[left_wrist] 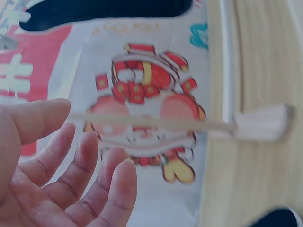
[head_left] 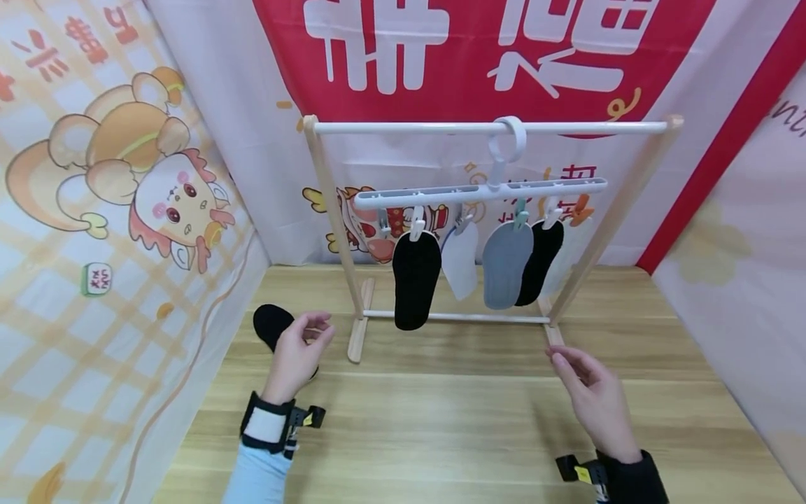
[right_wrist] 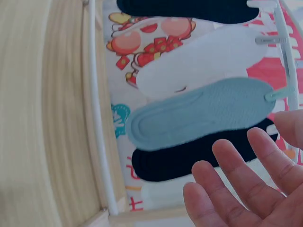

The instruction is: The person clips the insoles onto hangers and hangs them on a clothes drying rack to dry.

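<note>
My left hand (head_left: 297, 355) is held with loosely bent fingers and nothing in its grasp. It overlaps a black insole (head_left: 271, 323) lying on the table at the left, partly hidden by the hand. My right hand (head_left: 595, 399) hovers near the rack's right foot, fingers relaxed and holding nothing. From a white clip hanger (head_left: 434, 197) hang several insoles: a black insole (head_left: 417, 283), a white insole (head_left: 460, 260), a grey-blue insole (right_wrist: 203, 113), a second black insole (right_wrist: 189, 163) and a pale insole (head_left: 564, 262) at the right. A grey clip (head_left: 383, 222) at the hanger's left end holds no insole.
The hanger's ring (head_left: 518, 140) is hooked over the top bar (head_left: 403, 128) of a wooden rack (head_left: 334, 210). A wooden-patterned table (head_left: 434, 434) lies under everything. Printed cloth walls stand behind, at the left (head_left: 75, 336) and at the right.
</note>
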`<control>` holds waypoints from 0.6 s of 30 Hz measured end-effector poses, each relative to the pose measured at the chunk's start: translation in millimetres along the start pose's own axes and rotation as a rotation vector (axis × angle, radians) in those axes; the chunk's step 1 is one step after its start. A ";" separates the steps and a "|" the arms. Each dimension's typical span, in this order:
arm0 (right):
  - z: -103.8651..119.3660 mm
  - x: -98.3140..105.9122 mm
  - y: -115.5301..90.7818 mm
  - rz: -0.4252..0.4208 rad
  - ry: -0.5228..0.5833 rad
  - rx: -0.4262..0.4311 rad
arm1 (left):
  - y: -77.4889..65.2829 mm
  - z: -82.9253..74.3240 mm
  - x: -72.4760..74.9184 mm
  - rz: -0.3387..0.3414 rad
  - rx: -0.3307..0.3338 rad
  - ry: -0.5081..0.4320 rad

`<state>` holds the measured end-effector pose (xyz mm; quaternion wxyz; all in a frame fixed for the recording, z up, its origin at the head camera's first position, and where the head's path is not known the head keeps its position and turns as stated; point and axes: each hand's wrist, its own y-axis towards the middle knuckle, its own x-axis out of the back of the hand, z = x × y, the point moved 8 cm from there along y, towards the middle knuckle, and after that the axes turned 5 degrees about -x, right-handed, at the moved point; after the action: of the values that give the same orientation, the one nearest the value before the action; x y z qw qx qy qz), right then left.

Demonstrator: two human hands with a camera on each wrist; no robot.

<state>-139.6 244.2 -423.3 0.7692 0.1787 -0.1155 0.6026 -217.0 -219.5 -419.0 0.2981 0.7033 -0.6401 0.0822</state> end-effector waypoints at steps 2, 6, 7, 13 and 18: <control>-4.9 3.7 -2.1 -0.013 0.000 -0.002 | -10.0 11.6 7.3 -0.018 0.035 0.016; -13.4 7.0 -5.0 -0.021 -0.014 -0.021 | -30.5 34.5 17.7 -0.042 0.125 0.036; -15.5 7.3 -5.6 -0.019 -0.019 -0.032 | -35.6 39.8 19.5 -0.046 0.148 0.038; -25.3 2.2 -9.3 0.035 -0.060 -0.087 | -56.8 66.9 29.7 -0.073 0.229 0.058; -25.2 -6.2 -10.8 0.055 -0.088 -0.068 | -58.7 83.1 37.9 -0.098 0.260 0.090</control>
<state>-131.6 246.9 -450.1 0.7522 0.1756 -0.1745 0.6107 -177.1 -295.2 -485.9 0.2369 0.7620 -0.5748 0.1812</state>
